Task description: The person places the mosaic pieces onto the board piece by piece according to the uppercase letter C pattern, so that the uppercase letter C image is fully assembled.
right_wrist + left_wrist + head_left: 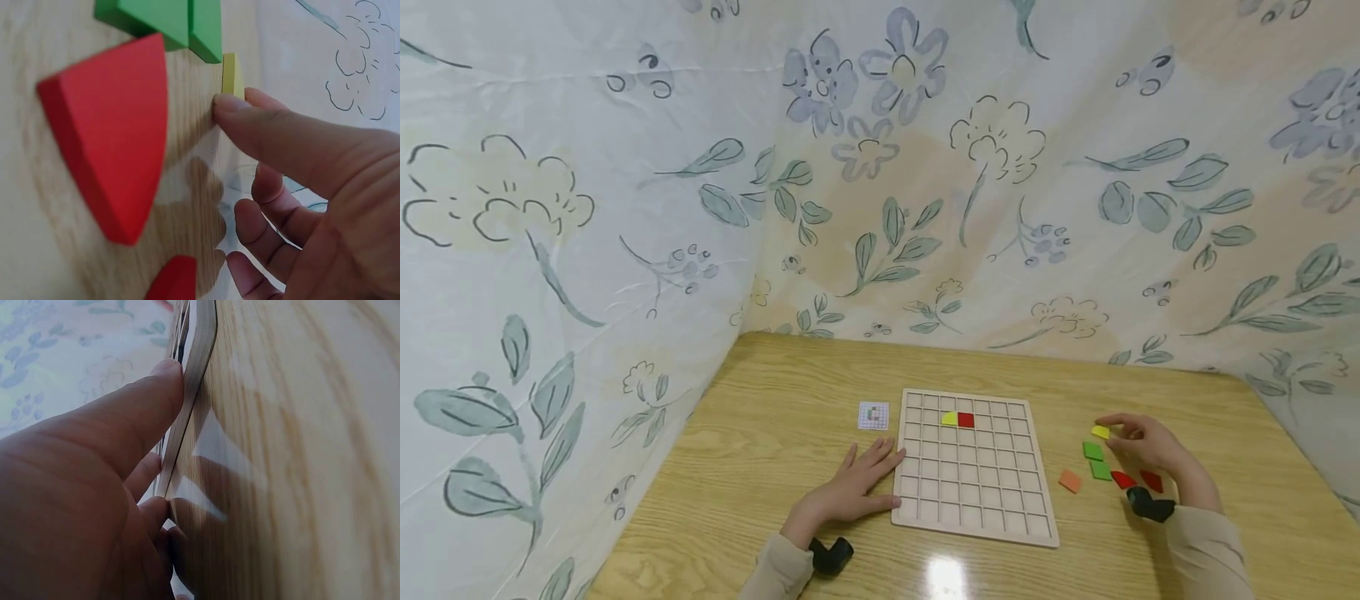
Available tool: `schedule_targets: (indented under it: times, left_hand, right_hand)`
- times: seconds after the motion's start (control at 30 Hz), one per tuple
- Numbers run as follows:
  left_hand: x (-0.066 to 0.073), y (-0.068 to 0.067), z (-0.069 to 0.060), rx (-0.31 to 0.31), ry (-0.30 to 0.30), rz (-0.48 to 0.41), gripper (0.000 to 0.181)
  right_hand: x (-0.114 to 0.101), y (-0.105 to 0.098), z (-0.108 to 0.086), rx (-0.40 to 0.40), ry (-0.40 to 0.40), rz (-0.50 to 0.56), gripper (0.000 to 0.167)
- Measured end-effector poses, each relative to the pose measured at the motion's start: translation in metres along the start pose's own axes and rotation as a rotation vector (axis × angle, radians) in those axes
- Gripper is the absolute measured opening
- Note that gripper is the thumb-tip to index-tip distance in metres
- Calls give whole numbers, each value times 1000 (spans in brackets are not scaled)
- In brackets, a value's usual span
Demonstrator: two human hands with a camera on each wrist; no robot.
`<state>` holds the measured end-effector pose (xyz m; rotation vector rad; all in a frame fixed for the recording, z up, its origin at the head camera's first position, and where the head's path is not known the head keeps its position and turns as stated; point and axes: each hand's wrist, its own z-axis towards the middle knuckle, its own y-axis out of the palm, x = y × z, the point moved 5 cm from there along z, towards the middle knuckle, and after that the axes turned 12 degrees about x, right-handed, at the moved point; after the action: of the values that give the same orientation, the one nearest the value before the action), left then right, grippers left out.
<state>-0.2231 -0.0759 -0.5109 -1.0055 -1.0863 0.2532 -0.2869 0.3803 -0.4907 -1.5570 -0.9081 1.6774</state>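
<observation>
A wooden grid board (pixel 992 502) lies on the table, with a yellow quarter-circle tile (pixel 951 419) and a red square tile (pixel 966 420) side by side in its upper cells. My left hand (pixel 848 490) lies spread at the board's left edge; in the left wrist view its thumb (pixel 147 400) and fingertips touch that edge. To the right of the board, my right hand (pixel 1150 448) pinches a yellow tile (pixel 230 74) between thumb and index finger, the other fingers loosely bent. The fingers partly hide that tile's shape.
Near the right hand lie two green tiles (pixel 1092 451), an orange square tile (pixel 1071 481) and two red curved-edge tiles (pixel 115 137). A small printed card (pixel 873 415) sits left of the board. A floral cloth (pixel 925 208) hangs behind the table.
</observation>
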Motion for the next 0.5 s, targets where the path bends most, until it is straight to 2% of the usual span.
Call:
schedule_targets:
  times: [0.23,0.5]
  left_hand:
    - [-3,2,1,0,-2,8,70]
    - [-2,2,-1,3,-3,0,70]
  right_hand:
    - [0,1,1,13,-10,4,36]
    - [4,4,3,25,29,-3,47]
